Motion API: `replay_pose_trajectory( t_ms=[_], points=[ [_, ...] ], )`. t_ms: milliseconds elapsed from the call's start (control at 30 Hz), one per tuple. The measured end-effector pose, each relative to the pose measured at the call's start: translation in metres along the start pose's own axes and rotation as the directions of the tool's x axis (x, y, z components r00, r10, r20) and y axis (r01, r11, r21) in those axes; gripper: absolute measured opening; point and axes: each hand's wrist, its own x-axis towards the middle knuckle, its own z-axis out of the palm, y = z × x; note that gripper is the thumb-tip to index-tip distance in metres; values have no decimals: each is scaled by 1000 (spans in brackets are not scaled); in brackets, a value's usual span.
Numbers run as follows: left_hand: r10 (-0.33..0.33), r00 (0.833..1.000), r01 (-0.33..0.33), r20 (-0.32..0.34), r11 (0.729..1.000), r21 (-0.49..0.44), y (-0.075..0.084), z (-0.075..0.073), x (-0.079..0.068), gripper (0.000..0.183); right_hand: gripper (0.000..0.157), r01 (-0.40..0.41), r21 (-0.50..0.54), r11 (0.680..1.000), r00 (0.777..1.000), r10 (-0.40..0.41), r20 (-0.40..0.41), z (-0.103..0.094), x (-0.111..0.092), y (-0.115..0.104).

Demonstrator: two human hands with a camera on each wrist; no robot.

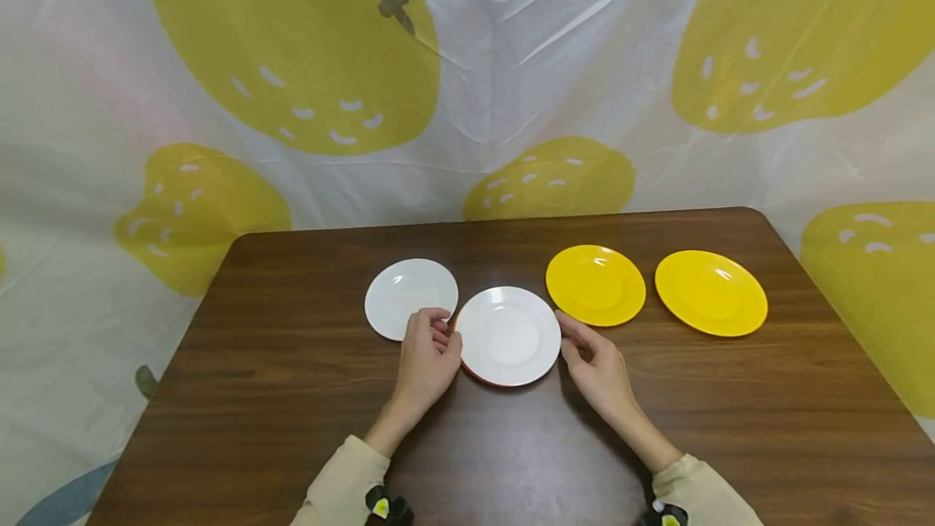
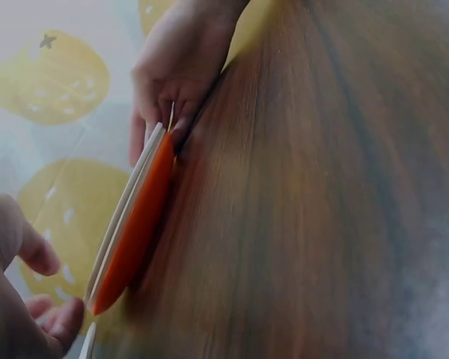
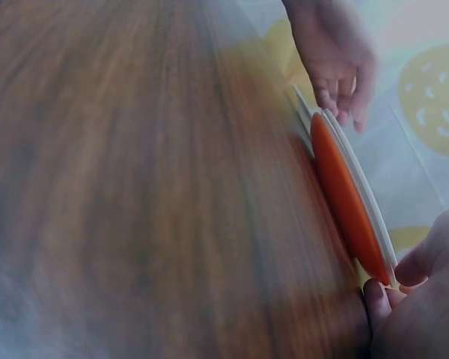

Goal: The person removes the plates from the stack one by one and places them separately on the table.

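A white plate with an orange underside (image 1: 509, 337) lies at the middle of the dark wooden table (image 1: 292, 396). My left hand (image 1: 445, 335) grips its left rim with curled fingers. My right hand (image 1: 568, 339) holds the right rim the same way. In the left wrist view the plate's orange underside (image 2: 135, 224) shows edge-on, with my left hand (image 2: 41, 299) at its near rim and my right hand (image 2: 168, 112) at the far rim. The right wrist view shows the plate (image 3: 344, 194) between my right hand (image 3: 389, 288) and my left hand (image 3: 337, 97).
A smaller white plate (image 1: 411, 297) sits just left of the held one, close to my left thumb. Two yellow plates (image 1: 595, 285) (image 1: 711, 292) lie to the right in a row. A cloth with yellow fruit prints (image 1: 467, 63) hangs behind the table.
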Motion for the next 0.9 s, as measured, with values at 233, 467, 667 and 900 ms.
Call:
replay_pose_trajectory(
  t_ms=[233,467,667,900],
  points=[
    [14,998,-20,57,995,97,-1,5,-3,37,41,-6,-6,1000,1000,6,6,0,0,0],
    [3,996,-14,92,993,119,-2,5,-2,36,40,23,-9,1000,1000,-23,15,-2,-1,-1],
    [-29,995,18,99,994,111,-3,4,-1,37,39,28,-19,999,1000,-28,8,-2,-1,0],
    [-75,995,73,63,997,29,-2,4,0,38,37,43,-21,999,999,-43,3,0,0,2]
  ],
)
